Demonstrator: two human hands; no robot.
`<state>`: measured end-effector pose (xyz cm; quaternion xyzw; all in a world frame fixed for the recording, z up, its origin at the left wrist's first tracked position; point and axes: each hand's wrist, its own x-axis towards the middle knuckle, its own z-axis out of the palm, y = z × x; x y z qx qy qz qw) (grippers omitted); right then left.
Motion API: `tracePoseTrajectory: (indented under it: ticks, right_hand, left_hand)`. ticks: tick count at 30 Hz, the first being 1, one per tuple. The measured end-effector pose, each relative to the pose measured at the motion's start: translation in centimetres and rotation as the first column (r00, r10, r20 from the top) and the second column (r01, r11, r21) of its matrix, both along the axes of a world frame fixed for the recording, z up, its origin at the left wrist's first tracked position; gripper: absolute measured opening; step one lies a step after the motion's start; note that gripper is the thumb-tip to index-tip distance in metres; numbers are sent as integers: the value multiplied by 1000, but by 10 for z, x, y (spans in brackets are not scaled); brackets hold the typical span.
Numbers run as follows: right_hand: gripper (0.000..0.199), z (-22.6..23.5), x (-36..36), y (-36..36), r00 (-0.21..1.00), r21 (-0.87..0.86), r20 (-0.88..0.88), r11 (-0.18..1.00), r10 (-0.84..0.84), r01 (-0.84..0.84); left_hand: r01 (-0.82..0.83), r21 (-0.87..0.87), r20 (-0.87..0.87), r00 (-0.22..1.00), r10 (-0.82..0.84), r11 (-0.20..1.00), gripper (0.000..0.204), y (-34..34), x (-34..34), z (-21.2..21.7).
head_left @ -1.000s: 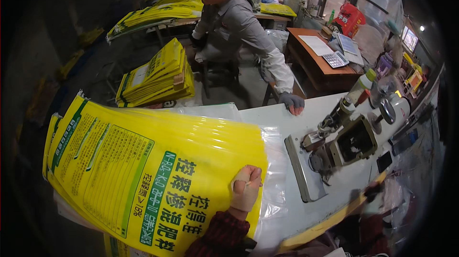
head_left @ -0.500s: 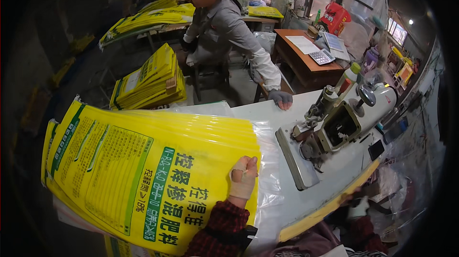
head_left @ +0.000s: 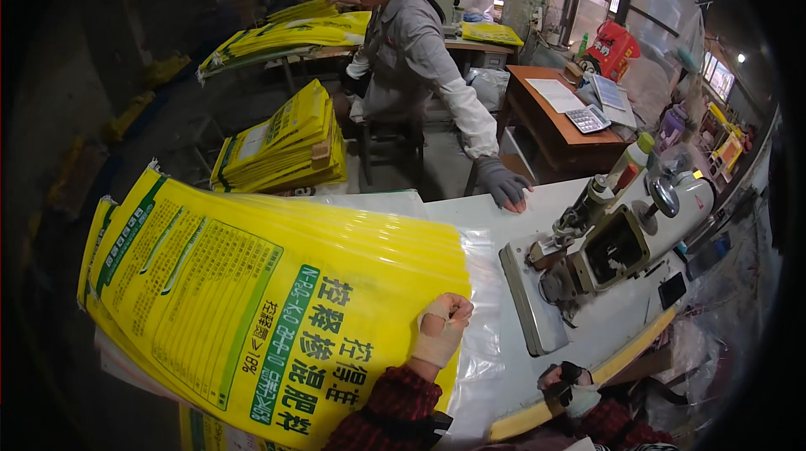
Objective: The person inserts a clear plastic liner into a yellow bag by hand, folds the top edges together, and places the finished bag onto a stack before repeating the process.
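Note:
A fanned stack of yellow printed plastic bags [head_left: 218,283] lies on the white table under my left forearm. My left hand [head_left: 441,332], wrapped in a pale bandage across the palm, rests closed at the stack's right edge. Its fingers are curled in, and what they may pinch is hidden. Clear plastic sheeting [head_left: 480,308] shows from beneath the bags beside that hand. My right hand [head_left: 575,388], with a pale wrap, is at the table's near edge below the sewing machine [head_left: 617,245]. Its fingers are curled around or against something dark that I cannot make out.
Across the table a person in grey [head_left: 407,48] leans a gloved hand [head_left: 505,184] on the tabletop. Another yellow bag pile [head_left: 281,140] stands behind my stack. A wooden desk [head_left: 546,124] with papers and a calculator [head_left: 588,119] is beyond. A dark phone-like slab [head_left: 672,290] lies beside the machine.
My right hand has come up and leftward to the table edge. My left hand stays closed at the bags' edge. The other person's gloved hand lies further onto the table; the view has shifted slightly.

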<state>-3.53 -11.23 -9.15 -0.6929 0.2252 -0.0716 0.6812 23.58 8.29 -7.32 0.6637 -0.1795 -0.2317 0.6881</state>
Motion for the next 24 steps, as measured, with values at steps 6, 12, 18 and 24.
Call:
tracePoseTrajectory:
  ticks: [6,12,18,24]
  right_hand:
    - [22,1,4,0,995,181,4,979,-100,97]
    - [21,3,3,-2,995,107,-46,989,-93,98]
    - [17,0,4,-2,991,-4,-79,994,-109,109]
    - [17,4,6,4,985,-37,-66,987,-159,157]
  left_hand:
    - [19,16,-24,1000,-18,1000,12,0,1,-5]
    - [-16,58,-39,999,18,998,16,0,-2,-2]
    - [-32,68,-30,999,34,997,19,-1,-3,5]
    - [-37,149,16,999,35,988,22,-1,-2,1]
